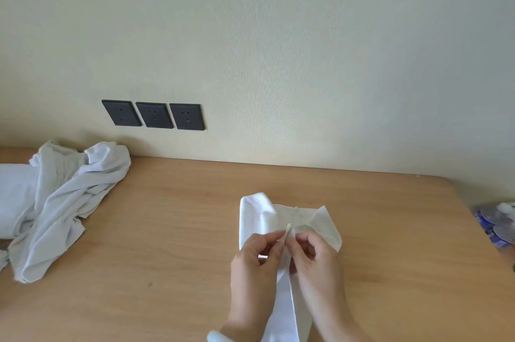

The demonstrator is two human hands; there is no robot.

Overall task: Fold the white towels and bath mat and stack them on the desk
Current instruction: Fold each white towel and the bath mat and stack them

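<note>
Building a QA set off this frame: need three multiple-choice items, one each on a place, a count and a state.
1. Where on the desk does the crumpled towel pile lie?
A. at the left end
B. at the right end
C. dead centre

2. How many dark wall sockets are there?
A. two
B. three
C. four

3. What are the left hand and right hand doing?
A. both pinching the small white towel
B. both lying flat on the wood
C. both hanging idle

Answers:
1 A, the pile sprawls over the desk's left end.
2 B, three dark plates sit side by side.
3 A, the fingertips of each hand meet on the towel's raised edge.
</note>
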